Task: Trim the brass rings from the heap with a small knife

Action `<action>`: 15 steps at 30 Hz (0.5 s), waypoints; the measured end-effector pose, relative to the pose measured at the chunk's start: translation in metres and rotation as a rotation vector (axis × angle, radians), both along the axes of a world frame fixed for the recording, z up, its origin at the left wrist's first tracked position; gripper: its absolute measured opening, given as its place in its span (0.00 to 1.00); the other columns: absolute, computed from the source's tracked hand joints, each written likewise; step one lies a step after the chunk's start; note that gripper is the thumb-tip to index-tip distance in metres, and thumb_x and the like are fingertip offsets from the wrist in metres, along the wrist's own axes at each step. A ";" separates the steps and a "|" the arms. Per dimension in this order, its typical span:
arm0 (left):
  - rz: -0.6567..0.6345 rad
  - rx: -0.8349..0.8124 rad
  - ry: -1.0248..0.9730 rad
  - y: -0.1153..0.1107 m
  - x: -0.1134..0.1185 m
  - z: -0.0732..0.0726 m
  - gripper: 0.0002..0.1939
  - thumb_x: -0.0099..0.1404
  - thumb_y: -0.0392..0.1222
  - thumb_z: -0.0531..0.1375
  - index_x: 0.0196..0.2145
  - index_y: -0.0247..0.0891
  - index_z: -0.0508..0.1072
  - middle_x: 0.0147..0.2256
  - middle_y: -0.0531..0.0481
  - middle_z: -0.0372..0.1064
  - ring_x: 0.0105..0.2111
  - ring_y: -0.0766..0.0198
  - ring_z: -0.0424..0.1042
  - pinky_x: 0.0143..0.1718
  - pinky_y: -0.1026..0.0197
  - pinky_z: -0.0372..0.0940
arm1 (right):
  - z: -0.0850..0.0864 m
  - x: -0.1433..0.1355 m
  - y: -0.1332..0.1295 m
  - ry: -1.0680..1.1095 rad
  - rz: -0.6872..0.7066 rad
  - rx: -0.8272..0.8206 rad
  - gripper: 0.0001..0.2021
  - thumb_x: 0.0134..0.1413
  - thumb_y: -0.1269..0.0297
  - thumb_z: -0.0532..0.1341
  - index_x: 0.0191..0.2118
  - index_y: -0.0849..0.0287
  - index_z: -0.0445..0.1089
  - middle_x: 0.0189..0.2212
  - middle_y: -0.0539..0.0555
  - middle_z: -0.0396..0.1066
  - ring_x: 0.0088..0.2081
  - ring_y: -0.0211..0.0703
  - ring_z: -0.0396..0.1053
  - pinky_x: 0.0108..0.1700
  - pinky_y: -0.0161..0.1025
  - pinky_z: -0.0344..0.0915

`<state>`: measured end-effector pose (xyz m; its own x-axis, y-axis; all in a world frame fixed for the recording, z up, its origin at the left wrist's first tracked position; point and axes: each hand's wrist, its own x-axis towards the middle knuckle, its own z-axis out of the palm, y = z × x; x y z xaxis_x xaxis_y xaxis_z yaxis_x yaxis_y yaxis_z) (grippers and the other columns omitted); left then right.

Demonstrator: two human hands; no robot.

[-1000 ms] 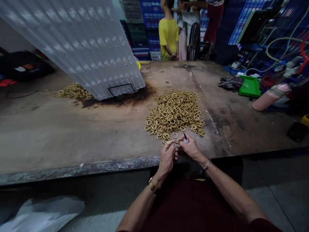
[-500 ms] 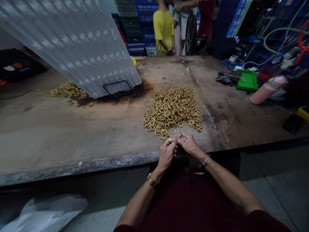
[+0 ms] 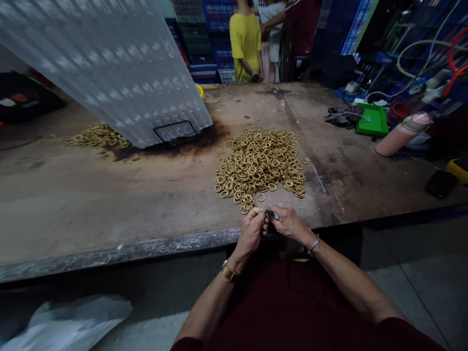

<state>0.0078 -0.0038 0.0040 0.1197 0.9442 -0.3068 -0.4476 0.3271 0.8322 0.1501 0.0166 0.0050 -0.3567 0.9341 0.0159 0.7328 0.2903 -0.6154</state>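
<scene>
At the table's front edge my left hand [image 3: 251,231] is closed in a pinch around a brass ring, mostly hidden by the fingers. My right hand [image 3: 289,223] grips a small grey metal tool [image 3: 272,214]; its tip meets the left fingertips, and its exact kind is too small to make out. Just beyond both hands lies a heap of brass rings [image 3: 261,161], with a few loose ones at its near side. One single brass ring [image 3: 261,197] rests just in front of the fingers.
A tall, ribbed translucent stack [image 3: 120,73] stands on the wooden table [image 3: 146,195] at the left, with more brass rings [image 3: 97,136] beside it. To the right are a green tray [image 3: 372,120], a pink cylinder [image 3: 402,134] and hoses. People stand beyond the far edge.
The tool in my right hand has turned from pointing up and away to lying against the left fingertips. My left hand stays almost in place. People in the background have shifted.
</scene>
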 end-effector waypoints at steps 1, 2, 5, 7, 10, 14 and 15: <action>0.003 0.006 0.008 0.000 0.000 -0.002 0.19 0.50 0.52 0.66 0.28 0.36 0.65 0.21 0.57 0.63 0.17 0.75 0.58 0.17 0.72 0.53 | 0.001 -0.001 -0.002 -0.042 0.012 0.000 0.09 0.51 0.70 0.52 0.33 0.57 0.70 0.25 0.51 0.70 0.27 0.38 0.64 0.30 0.32 0.53; 0.005 0.009 0.016 0.000 0.001 -0.003 0.19 0.51 0.53 0.66 0.29 0.36 0.65 0.21 0.57 0.63 0.17 0.75 0.58 0.17 0.72 0.53 | 0.001 -0.001 -0.003 -0.081 0.014 0.003 0.10 0.51 0.70 0.52 0.34 0.57 0.70 0.25 0.51 0.71 0.27 0.38 0.65 0.30 0.32 0.52; 0.008 0.009 0.026 0.000 0.001 -0.005 0.19 0.50 0.53 0.66 0.28 0.36 0.65 0.21 0.57 0.63 0.17 0.75 0.58 0.16 0.72 0.52 | 0.000 -0.003 -0.003 -0.185 0.004 -0.005 0.11 0.50 0.71 0.52 0.36 0.57 0.70 0.27 0.53 0.72 0.28 0.40 0.66 0.30 0.33 0.52; -0.002 -0.001 0.011 -0.002 -0.001 -0.003 0.19 0.50 0.52 0.66 0.27 0.37 0.64 0.20 0.57 0.62 0.16 0.75 0.57 0.16 0.72 0.51 | -0.002 -0.002 0.000 -0.257 -0.017 -0.024 0.12 0.50 0.71 0.52 0.38 0.57 0.70 0.28 0.54 0.73 0.30 0.41 0.67 0.31 0.33 0.52; -0.111 -0.001 -0.020 -0.011 -0.004 0.006 0.18 0.52 0.51 0.66 0.25 0.37 0.63 0.20 0.57 0.62 0.16 0.75 0.57 0.16 0.71 0.51 | -0.006 0.006 0.008 -0.363 -0.134 -0.041 0.14 0.51 0.69 0.51 0.42 0.57 0.69 0.32 0.55 0.74 0.32 0.42 0.69 0.32 0.34 0.54; -0.529 -0.002 0.058 -0.033 -0.008 0.006 0.13 0.58 0.50 0.61 0.27 0.36 0.67 0.22 0.53 0.66 0.17 0.73 0.60 0.17 0.71 0.52 | -0.009 0.027 0.026 -0.391 -0.261 0.006 0.16 0.52 0.67 0.51 0.45 0.57 0.69 0.35 0.56 0.74 0.35 0.43 0.69 0.34 0.34 0.56; -0.629 -0.025 0.076 -0.038 -0.007 -0.001 0.13 0.57 0.49 0.61 0.28 0.36 0.68 0.23 0.52 0.67 0.17 0.73 0.60 0.16 0.71 0.51 | -0.010 0.033 0.032 -0.368 -0.280 0.031 0.16 0.52 0.68 0.51 0.44 0.57 0.69 0.35 0.56 0.74 0.35 0.43 0.69 0.34 0.34 0.56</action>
<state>0.0007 -0.0420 0.0028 0.6264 0.6928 -0.3574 -0.1033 0.5282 0.8428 0.1833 0.0490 -0.0049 -0.0778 0.9964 -0.0345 0.9537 0.0643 -0.2939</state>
